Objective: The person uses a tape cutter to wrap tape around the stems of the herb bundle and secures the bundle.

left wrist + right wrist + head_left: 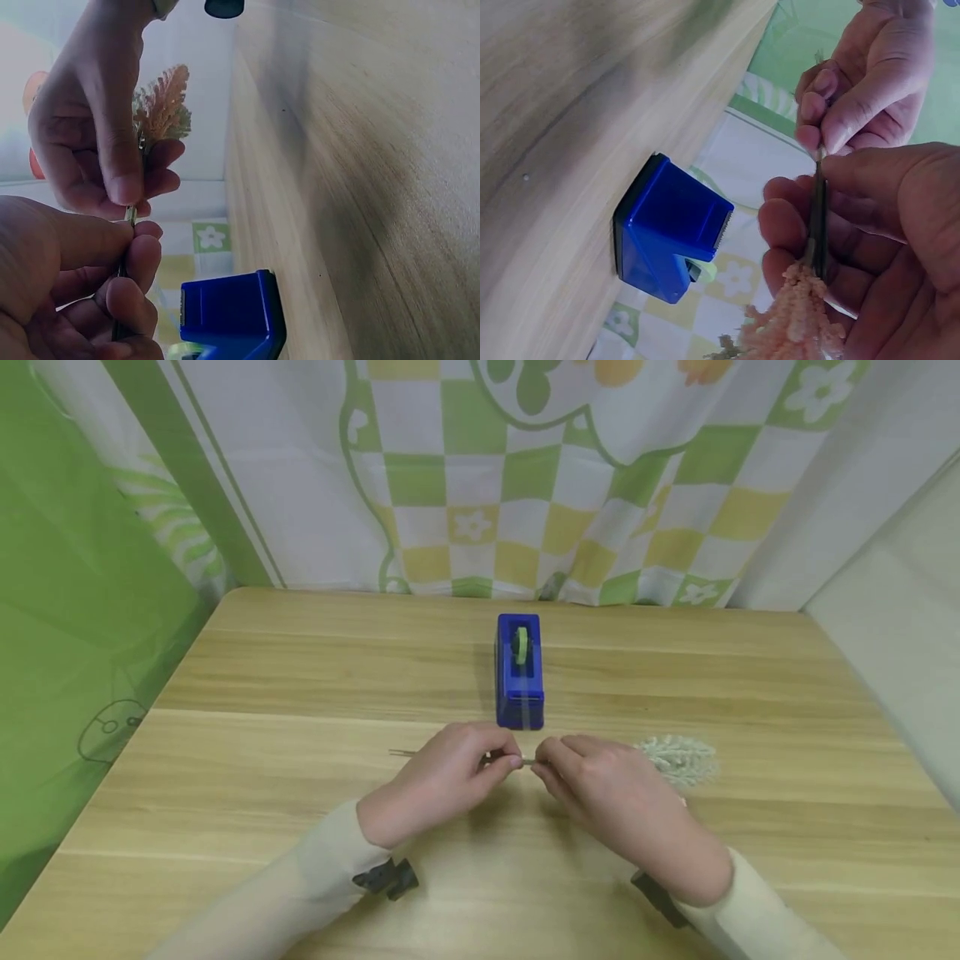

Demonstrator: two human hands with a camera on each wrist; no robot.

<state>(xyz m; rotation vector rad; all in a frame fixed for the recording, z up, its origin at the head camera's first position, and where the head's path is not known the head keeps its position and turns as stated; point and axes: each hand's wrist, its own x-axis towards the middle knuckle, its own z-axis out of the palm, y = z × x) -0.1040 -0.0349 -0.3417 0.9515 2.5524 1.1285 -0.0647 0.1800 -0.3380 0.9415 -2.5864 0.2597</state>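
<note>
My left hand [450,772] pinches thin dark stems between thumb and fingers, and their ends [401,752] stick out to its left. Close beside it my right hand [603,785] grips the same stems nearer the flower heads. A short pale band [131,213] shows on the stems between the two hands. Beyond the right hand, a fluffy pale green flower head [684,760] spreads out. The right wrist view shows a pinkish flower head [795,319] at the top of the stems. Just past the hands stands a blue tape dispenser [519,710].
A yellow-green tape roll [522,645] sits inside the dispenser, its toothed edge [724,229] facing the hands. Everything is on or over a light wooden table [300,668]. A checked green, yellow and white curtain [480,485] hangs behind it, with plain green cloth [67,610] at left.
</note>
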